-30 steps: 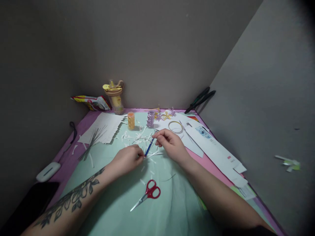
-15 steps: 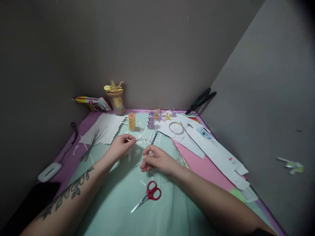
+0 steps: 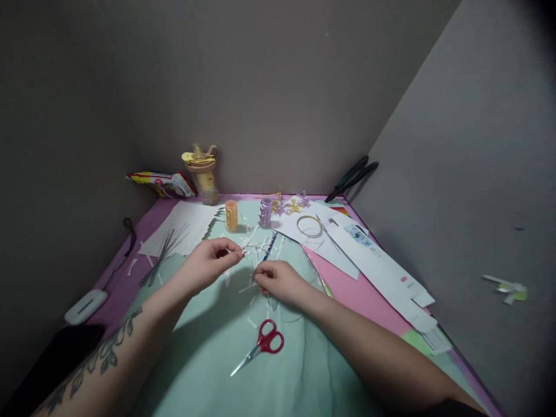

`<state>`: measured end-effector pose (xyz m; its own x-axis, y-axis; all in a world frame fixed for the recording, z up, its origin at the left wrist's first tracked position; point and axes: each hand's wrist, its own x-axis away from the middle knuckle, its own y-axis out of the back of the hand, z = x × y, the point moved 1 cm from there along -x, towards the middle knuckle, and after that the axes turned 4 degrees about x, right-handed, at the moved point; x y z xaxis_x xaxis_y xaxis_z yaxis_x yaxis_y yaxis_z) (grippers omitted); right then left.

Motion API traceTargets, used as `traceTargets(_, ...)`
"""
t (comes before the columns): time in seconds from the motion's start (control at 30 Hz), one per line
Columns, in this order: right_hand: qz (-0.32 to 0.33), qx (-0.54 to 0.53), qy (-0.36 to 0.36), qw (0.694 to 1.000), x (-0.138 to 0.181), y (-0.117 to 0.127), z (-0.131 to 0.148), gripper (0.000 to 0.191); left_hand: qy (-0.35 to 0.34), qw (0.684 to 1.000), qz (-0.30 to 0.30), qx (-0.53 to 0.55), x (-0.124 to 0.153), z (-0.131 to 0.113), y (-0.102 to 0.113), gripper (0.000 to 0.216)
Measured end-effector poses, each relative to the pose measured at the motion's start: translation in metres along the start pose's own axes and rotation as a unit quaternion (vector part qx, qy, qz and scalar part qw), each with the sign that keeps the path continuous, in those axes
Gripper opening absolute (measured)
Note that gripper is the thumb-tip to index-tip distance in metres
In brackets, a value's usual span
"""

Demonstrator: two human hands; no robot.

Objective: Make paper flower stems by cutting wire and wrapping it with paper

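Observation:
My left hand [image 3: 212, 260] is closed in a pinch, thumb against fingertips, above the green cloth. A thin pale strand [image 3: 251, 263] seems to run from those fingertips toward my right hand [image 3: 280, 281], whose fingers are also pinched together on it. Whether it is wire or thread I cannot tell. Below the right hand hangs a faint loop of similar strand [image 3: 272, 302]. White paper scraps [image 3: 259, 245] and a blue patterned pencil or pen [image 3: 270, 246] lie just beyond the fingertips. Nearer to me lie red-handled scissors [image 3: 262, 346], slightly spread.
An orange jar [image 3: 231, 216] and a purple jar [image 3: 265, 213] stand behind the hands, near shiny flower shapes [image 3: 294, 205]. A gold ring [image 3: 310, 226] lies on white paper. Dark pliers [image 3: 353, 178] lean at the wall; a tumbler [image 3: 205, 179] stands back left, grey wires [image 3: 164, 255] below.
My right hand has closed its fingers into a pinch and turned more palm-down. My left hand has shifted slightly right, toward it. The view has moved a little.

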<state>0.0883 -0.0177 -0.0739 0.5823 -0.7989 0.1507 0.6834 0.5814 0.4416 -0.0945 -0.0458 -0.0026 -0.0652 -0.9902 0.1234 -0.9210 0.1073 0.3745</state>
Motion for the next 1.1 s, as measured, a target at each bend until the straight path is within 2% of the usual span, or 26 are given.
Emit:
traceTargets(0.1, -0.075, 0.079, 0.041, 0.993, -0.004, 0.016, 0.001, 0.014, -0.019, 0.998, 0.045, -0.039, 0.007, -0.009, -0.001, 0.024)
traceTargets(0.2, -0.16, 0.116, 0.048, 0.979, -0.009, 0.036, 0.001, 0.014, -0.058, 0.991, 0.091, -0.078, 0.012, -0.015, -0.006, 0.02)
traceTargets(0.33, -0.254, 0.088, 0.081, 0.96, -0.013, 0.057, 0.001, 0.012, -0.097, 0.975, 0.132, -0.149, 0.014, -0.012, -0.018, 0.018)
traceTargets(0.43, -0.269, 0.035, 0.099, 0.957, -0.01, 0.064, 0.008, 0.014, -0.113, 0.963, 0.144, -0.2, 0.013, -0.004, -0.028, 0.019)
traceTargets(0.53, -0.242, -0.036, 0.1, 0.965, -0.003, 0.063, 0.019, 0.018, -0.107, 0.952, 0.137, -0.252, 0.01, 0.006, -0.037, 0.02)
traceTargets(0.63, -0.185, -0.111, 0.104, 0.971, 0.006, 0.056, 0.031, 0.022, -0.102, 0.943, 0.117, -0.295, 0.005, 0.017, -0.042, 0.021)
traceTargets(0.8, -0.065, -0.218, 0.072, 0.971, 0.02, 0.036, 0.043, 0.027, -0.083, 0.943, 0.04, -0.32, -0.008, 0.034, -0.038, 0.022)
traceTargets(0.97, 0.031, -0.27, 0.02, 0.962, 0.027, 0.013, 0.047, 0.027, -0.065, 0.971, -0.065, -0.221, -0.023, 0.045, -0.022, 0.023)
traceTargets(1.1, 0.042, -0.293, -0.05, 0.954, 0.023, 0.0, 0.04, 0.029, -0.001, 0.992, -0.1, -0.074, -0.027, 0.042, -0.012, 0.027)
